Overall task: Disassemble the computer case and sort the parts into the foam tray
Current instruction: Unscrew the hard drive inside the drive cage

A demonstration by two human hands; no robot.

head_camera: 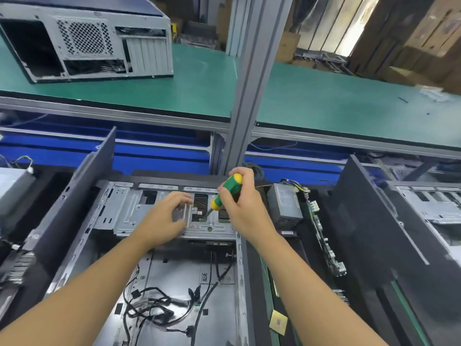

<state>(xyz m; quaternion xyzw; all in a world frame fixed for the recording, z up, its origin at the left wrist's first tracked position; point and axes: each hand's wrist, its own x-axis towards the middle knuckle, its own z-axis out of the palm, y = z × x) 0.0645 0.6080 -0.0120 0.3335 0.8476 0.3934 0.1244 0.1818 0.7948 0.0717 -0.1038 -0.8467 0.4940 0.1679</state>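
An open computer case (74, 250) lies in front of me with loose black cables (154, 310) on its floor. Across its far end sits a grey metal drive cage (119, 213). My left hand (164, 218) rests on the cage with fingers spread and slightly bent. My right hand (239, 203) grips a green and yellow screwdriver (228, 189), its tip pointing down into an opening in the cage. To the right, in black foam, stand a grey power supply (284, 203) and a green circuit board (324, 236) on edge.
A dark side panel (82, 186) stands upright left of the case. Another dark panel (369, 221) and a second case (434, 208) lie at right. A stripped grey case (84, 41) sits on the green upper shelf (324, 101). A grey metal post (244, 96) rises at centre.
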